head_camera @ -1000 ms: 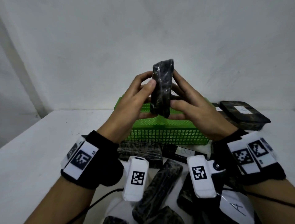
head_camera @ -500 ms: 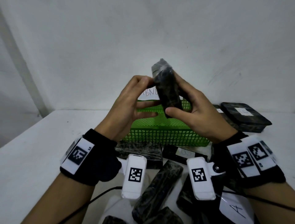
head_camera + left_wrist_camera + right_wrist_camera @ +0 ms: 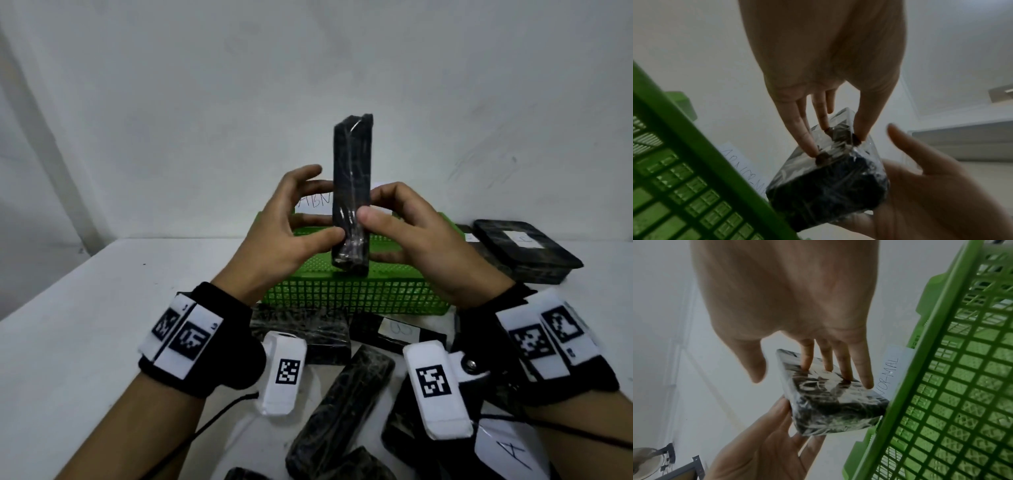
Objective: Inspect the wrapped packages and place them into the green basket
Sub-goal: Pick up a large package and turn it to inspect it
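Since a moment ago, the wrapped package [image 3: 352, 192] is being turned upright, pinched between the left hand [image 3: 291, 236] and right hand [image 3: 418, 236], above the green basket [image 3: 356, 294]; inspection seemingly is being continued.

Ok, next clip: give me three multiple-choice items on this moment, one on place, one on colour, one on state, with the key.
1. Where is the held package?
A. Flat on the table
B. Above the basket, upright
C. Inside the basket

2. What colour is the basket?
A. Green
B. Blue
C. Red

3. How is the package held?
A. Left hand alone
B. Right hand alone
C. Between both hands

Key: 1 B, the head view shows it on end over the basket. 2 A, the mesh wall is green. 3 C, fingers of both hands press on its sides.
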Demonstrator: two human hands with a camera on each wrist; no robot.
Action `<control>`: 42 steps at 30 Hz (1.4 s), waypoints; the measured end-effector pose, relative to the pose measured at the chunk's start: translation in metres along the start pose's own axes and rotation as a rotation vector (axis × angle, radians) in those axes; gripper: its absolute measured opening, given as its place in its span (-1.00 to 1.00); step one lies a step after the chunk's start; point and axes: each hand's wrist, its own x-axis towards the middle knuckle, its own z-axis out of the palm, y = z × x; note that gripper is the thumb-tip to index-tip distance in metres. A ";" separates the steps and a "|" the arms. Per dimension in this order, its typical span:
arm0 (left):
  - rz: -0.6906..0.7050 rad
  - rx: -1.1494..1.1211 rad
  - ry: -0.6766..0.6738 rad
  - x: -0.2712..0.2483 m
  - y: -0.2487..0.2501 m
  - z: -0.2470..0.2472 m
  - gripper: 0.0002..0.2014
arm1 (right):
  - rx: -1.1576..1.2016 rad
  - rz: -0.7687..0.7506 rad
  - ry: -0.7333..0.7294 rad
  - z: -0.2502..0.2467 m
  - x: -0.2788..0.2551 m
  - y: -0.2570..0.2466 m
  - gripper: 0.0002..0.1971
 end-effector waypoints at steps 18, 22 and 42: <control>0.178 0.256 -0.119 -0.005 0.006 0.016 -0.07 | 0.046 -0.094 0.184 -0.003 -0.004 -0.013 -0.60; 0.134 0.013 0.016 -0.002 0.004 0.005 -0.26 | -0.111 -0.129 0.256 -0.013 -0.004 -0.011 -0.59; -0.211 -0.196 -0.164 -0.010 0.003 -0.006 -0.60 | -0.034 -0.226 0.032 -0.015 -0.012 -0.026 -0.06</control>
